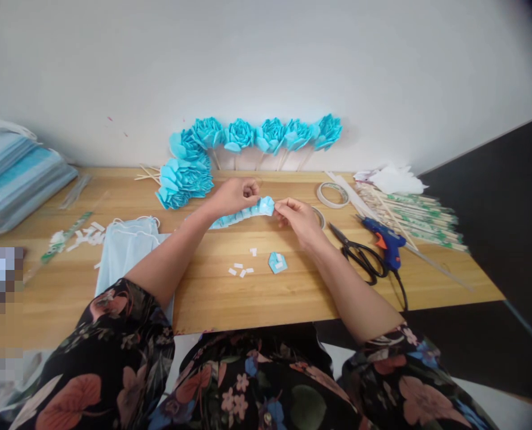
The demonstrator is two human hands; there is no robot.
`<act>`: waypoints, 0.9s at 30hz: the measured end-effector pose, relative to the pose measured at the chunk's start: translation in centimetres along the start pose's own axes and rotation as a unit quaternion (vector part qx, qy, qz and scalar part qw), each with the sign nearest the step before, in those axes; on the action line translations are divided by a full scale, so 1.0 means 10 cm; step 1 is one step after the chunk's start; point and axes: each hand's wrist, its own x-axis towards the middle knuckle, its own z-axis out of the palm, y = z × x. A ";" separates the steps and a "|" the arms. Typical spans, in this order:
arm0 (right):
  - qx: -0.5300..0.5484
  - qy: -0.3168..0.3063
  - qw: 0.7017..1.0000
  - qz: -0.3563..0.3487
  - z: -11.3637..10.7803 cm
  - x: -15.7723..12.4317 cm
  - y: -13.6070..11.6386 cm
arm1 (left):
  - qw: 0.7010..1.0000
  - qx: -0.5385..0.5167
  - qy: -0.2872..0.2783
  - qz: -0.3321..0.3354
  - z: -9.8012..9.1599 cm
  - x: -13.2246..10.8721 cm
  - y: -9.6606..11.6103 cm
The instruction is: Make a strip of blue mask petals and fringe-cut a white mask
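Observation:
In the head view, my left hand [236,196] is closed, its thumb and fingertips at the left edge of a small light blue petal [266,206]. From the other side, my right hand [298,218] pinches the right edge of the same petal. A row of similar folded blue petals [232,220] runs left from it along the table, partly behind my left hand and forearm. Closer to me lies a single folded blue piece [277,263] with white strips on it. Several small white tabs [240,270] are scattered to its left.
Finished blue flowers [239,135] on sticks lean along the wall. At right are tape rolls [332,194], black scissors [359,251], a blue glue gun [386,242] and wrapped chopsticks [420,215]. Face masks [126,251] lie at left, beyond them bagged masks [19,179].

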 end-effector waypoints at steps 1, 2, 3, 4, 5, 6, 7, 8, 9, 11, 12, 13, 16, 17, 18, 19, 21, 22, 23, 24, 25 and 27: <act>-0.001 0.000 1.000 -0.001 0.00 0.00 0.00 | 1.000 -0.010 0.000 0.000 0.00 0.00 -0.01; -0.002 0.001 1.000 -0.003 0.00 0.00 0.00 | 1.000 -0.020 -0.001 0.000 0.00 0.00 -0.02; -0.005 0.002 1.000 -0.005 0.00 0.00 0.00 | 1.000 -0.030 -0.003 0.001 0.00 0.00 -0.03; -0.007 0.003 1.000 -0.007 0.00 0.00 0.00 | 0.999 -0.039 -0.004 0.000 0.00 0.00 -0.04; -0.010 0.005 1.000 -0.008 0.00 0.00 0.00 | 0.999 -0.048 -0.006 -0.001 0.00 0.00 -0.04; -0.012 0.007 1.000 -0.009 0.00 0.00 0.00 | 0.998 -0.060 -0.009 -0.003 0.00 0.00 -0.05; -0.014 0.008 1.000 -0.010 0.00 0.00 0.00 | 0.997 -0.075 -0.012 -0.004 0.00 0.00 -0.06; -0.016 0.008 1.000 -0.011 0.00 0.00 0.00 | 0.996 -0.090 -0.016 -0.005 0.00 0.01 -0.07; -0.018 0.007 1.000 -0.013 0.00 0.00 0.00 | 0.994 -0.105 -0.019 -0.004 0.00 0.01 -0.07; -0.021 0.007 1.000 -0.014 0.00 0.00 0.00 | 0.991 -0.129 -0.022 0.002 0.00 0.01 -0.07; -0.023 0.008 1.000 -0.014 0.00 0.00 0.00 | 0.990 -0.136 -0.023 0.005 0.00 0.02 -0.07; -0.025 0.009 1.000 -0.014 0.00 0.00 0.00 | 0.990 -0.141 -0.023 0.007 -0.01 0.02 -0.08; -0.030 0.009 0.999 -0.016 0.01 0.00 0.00 | 0.988 -0.149 -0.023 0.012 -0.01 0.02 -0.09; -0.031 0.009 0.999 -0.017 0.01 0.00 0.00 | 0.988 -0.151 -0.023 0.014 -0.01 0.02 -0.09; -0.032 0.008 0.999 -0.018 0.01 0.00 0.00 | 0.988 -0.153 -0.023 0.015 0.00 0.02 -0.10; -0.032 0.008 0.999 -0.020 0.01 -0.01 -0.01 | 0.988 -0.154 -0.024 0.016 0.00 0.02 -0.10; -0.035 0.007 0.999 -0.023 0.01 -0.01 -0.01 | 0.987 -0.155 -0.029 0.014 0.00 0.02 -0.11; -0.037 0.007 0.999 -0.024 0.01 -0.01 -0.01 | 0.988 -0.154 -0.030 0.013 0.00 0.03 -0.11; -0.040 0.006 0.999 -0.025 0.00 -0.01 -0.01 | 0.988 -0.153 -0.031 0.012 0.01 0.03 -0.12; -0.042 0.005 0.999 -0.026 0.00 -0.01 -0.01 | 0.988 -0.152 -0.031 0.012 0.01 0.03 -0.12; -0.044 0.004 0.999 -0.027 0.00 -0.01 -0.01 | 0.988 -0.152 -0.031 0.013 0.01 0.03 -0.13; -0.046 0.001 0.998 -0.031 0.00 0.00 0.00 | 0.988 -0.152 -0.029 0.015 0.01 0.04 -0.13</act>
